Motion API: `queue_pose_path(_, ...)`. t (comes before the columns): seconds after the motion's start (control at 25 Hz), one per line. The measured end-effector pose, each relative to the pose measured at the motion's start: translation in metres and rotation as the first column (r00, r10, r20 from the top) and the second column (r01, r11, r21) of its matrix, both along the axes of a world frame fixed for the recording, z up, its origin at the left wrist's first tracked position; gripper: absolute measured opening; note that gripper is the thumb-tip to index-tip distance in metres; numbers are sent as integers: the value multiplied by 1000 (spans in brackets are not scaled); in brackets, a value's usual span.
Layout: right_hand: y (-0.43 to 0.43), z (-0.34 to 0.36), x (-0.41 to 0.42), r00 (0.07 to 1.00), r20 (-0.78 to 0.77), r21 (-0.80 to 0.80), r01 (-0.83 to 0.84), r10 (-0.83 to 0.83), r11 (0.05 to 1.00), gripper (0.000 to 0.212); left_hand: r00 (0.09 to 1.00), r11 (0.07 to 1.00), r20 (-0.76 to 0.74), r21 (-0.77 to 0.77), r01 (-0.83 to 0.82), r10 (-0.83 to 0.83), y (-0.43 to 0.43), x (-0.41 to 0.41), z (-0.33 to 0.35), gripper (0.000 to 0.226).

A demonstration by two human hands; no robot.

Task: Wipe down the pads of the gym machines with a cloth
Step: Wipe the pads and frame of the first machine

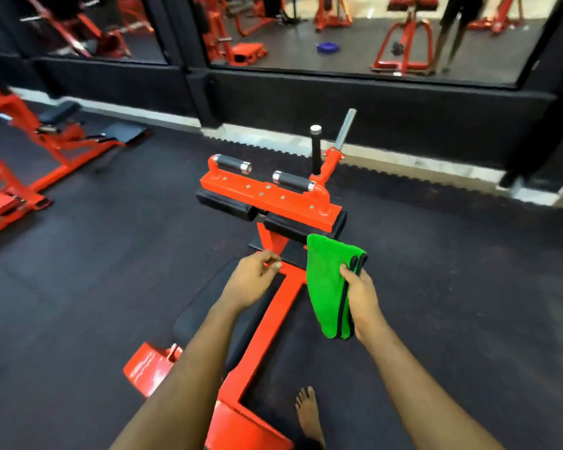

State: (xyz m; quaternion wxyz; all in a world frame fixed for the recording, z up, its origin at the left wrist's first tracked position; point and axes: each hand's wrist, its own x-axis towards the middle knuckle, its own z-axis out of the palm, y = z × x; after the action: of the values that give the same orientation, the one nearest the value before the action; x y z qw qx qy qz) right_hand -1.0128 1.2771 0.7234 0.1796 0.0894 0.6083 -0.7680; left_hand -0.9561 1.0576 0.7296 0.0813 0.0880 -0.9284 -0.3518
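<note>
Cloth (329, 287), green and folded, hangs gripped in our right hand (361, 293), near the black knee pads (228, 206); our left hand (254, 277) hovers loosely curled, holding nothing. We should spread it flat and wipe each pad with overlapping strokes.

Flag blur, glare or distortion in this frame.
Head view: wide-angle lens bows the wall base; the red machine at far left is smeared with blur; glare streaks the glossy red foot plate; the green cloth in the right hand looks fairly sharp.
</note>
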Motion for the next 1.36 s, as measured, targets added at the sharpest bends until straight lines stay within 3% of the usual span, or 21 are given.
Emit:
queue_pose_path(0.12, -15, -9, 47, 998, 15, 2, -65, 65, 998, 13, 994, 995, 49, -4, -102, 102, -2, 84, 0, 9)
queue_pose_path(0.24, -43, -24, 96, 985, 31, 40, -173, 172, 984, 26, 965, 966, 71, 37, -256, 253, -11, 163, 6, 9)
queue_pose_path(0.36, -76, -32, 141, 959, 77, 39, -276, 272, 960, 13, 922, 923, 90, 46, -381, 376, -27, 228, 6, 13)
queue_pose_path(0.56, -126, -33, 204, 910, 66, 44, -413, 410, 910, 13, 874, 868, 104, 115, -484, 474, -60, 304, -3, 12)
queue_pose_path(0.88, -269, -50, 330, 814, -20, 201, -565, 580, 800, 8, 811, 786, 88, 206, -583, 579, -162, 444, -30, 10)
queue_pose_path(1.16, -415, -63, 421, 834, -43, 279, -519, 551, 808, 25, 825, 794, 90, 231, -562, 558, -308, 537, -20, 15)
queue_pose_path(1.36, -497, -52, 424, 886, -45, 257, -436, 461, 862, 11, 847, 819, 96, 222, -530, 522, -406, 543, -19, 12)
